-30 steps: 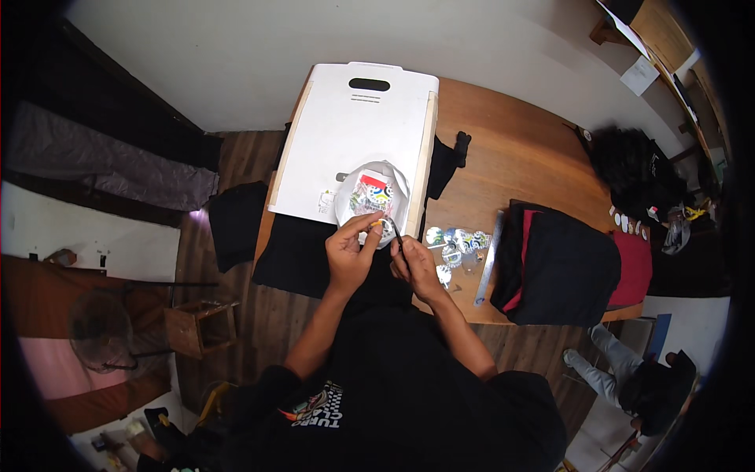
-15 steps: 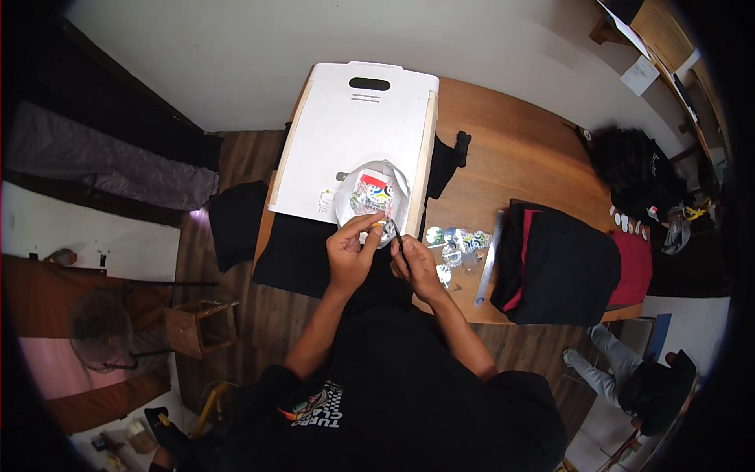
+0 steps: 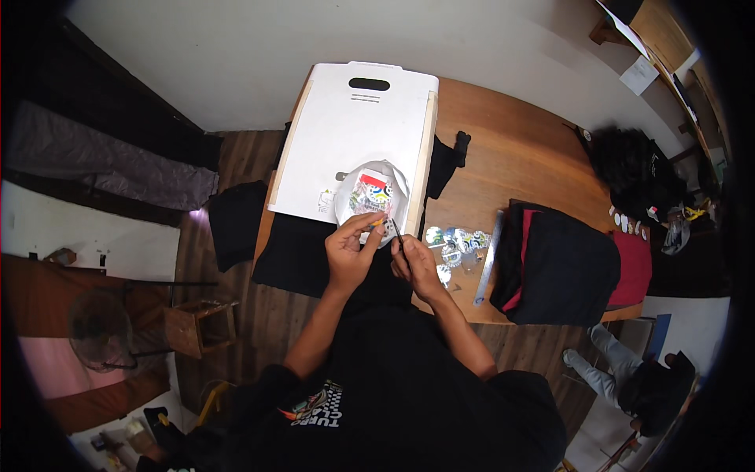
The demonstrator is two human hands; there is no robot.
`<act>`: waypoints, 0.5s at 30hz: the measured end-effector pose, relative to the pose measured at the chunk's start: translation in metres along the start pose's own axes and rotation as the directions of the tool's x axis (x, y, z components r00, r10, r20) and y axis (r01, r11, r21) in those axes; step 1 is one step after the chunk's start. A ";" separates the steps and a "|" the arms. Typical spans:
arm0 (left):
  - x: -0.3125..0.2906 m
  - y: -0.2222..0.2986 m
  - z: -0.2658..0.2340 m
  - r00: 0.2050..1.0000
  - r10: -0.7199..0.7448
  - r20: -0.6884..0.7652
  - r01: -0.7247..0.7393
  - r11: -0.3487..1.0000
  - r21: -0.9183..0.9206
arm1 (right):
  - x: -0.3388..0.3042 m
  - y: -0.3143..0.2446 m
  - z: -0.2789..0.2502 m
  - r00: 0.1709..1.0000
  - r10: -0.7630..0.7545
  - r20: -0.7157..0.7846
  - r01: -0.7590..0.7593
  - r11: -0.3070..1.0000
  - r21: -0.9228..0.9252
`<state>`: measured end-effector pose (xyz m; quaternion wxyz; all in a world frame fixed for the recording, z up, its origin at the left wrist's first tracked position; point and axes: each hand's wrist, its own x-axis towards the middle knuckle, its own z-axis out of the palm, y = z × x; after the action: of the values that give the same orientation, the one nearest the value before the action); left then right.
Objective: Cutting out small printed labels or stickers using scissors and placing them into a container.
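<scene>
Only the slim black handheld tool [image 3: 397, 232] looks shifted since the last frame, and just slightly. It's clenched in the right hand [image 3: 415, 267], so nearest that one, long axis pointing away and a bit left. The left hand [image 3: 351, 248] pinches a small yellowish piece [image 3: 377, 223] left of the tip, over the round white bowl [image 3: 403, 193]; can't tell if they touch. Count: one tool, one piece, one bowl, one long silver ruler [image 3: 489, 257].

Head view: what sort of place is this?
Probably a small craft or garment workshop, though the exact trade isn't clear: a wooden table holds a pile of black and red cloth, a metal ruler and a cluster of printed pieces.
</scene>
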<state>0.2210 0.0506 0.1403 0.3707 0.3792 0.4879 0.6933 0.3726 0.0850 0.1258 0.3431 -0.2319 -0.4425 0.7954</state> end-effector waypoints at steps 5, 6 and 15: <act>-0.002 0.000 0.000 0.999 -0.032 -0.024 0.031 0.999 -0.016 | -0.001 0.006 -0.003 1.000 -0.007 0.008 0.007 1.000 -0.017; -0.002 0.001 0.000 0.999 -0.041 -0.019 0.040 0.999 -0.011 | -0.001 0.008 -0.005 1.000 -0.010 0.008 0.010 1.000 -0.008; -0.001 0.003 0.000 0.993 -0.111 -0.029 0.111 0.994 -0.007 | -0.001 0.004 -0.002 1.000 0.002 0.011 -0.002 1.000 -0.003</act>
<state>0.2213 0.0490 0.1431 0.4024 0.3403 0.5118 0.6784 0.3735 0.0838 0.1215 0.3395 -0.2287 -0.4455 0.7962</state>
